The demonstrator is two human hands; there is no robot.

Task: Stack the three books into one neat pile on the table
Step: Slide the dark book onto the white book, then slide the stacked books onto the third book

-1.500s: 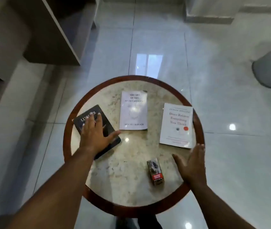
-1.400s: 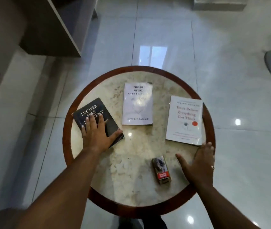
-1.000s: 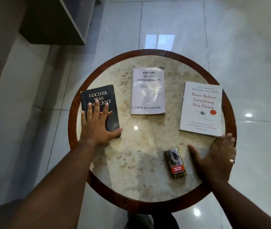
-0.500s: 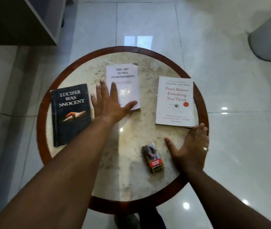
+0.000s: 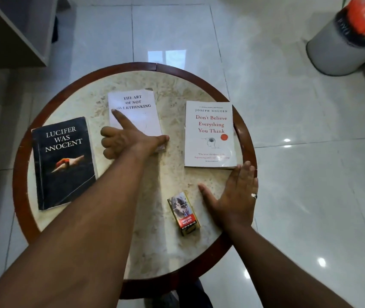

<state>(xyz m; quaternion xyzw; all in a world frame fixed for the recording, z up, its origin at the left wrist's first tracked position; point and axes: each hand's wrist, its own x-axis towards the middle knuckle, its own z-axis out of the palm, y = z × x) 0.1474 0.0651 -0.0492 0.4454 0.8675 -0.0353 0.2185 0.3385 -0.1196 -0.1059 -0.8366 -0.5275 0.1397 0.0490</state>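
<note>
Three books lie flat and apart on a round marble table (image 5: 154, 252). A black book, "Lucifer Was Innocent" (image 5: 63, 161), is at the left. In the middle lies a white book, "The Art of Not Overthinking" (image 5: 137, 107). At the right is a second white book, "Don't Believe Everything You Think" (image 5: 210, 134). My left hand (image 5: 128, 141) spans the near end of the middle book: index finger stretched over the cover, thumb at its near right corner, other fingers curled at its left edge. My right hand (image 5: 234, 196) rests flat on the table, fingers apart, just below the right book.
A small cigarette pack (image 5: 184, 213) lies on the table between my arms. The table has a raised brown wooden rim. Glossy tile floor surrounds it. A grey bin with a red bag (image 5: 341, 47) stands at the far right, and a dark cabinet (image 5: 10, 30) at the far left.
My left hand left the black book, moved right and closed around the near end of the middle white book. The black book now lies straighter. My right hand stayed flat.
</note>
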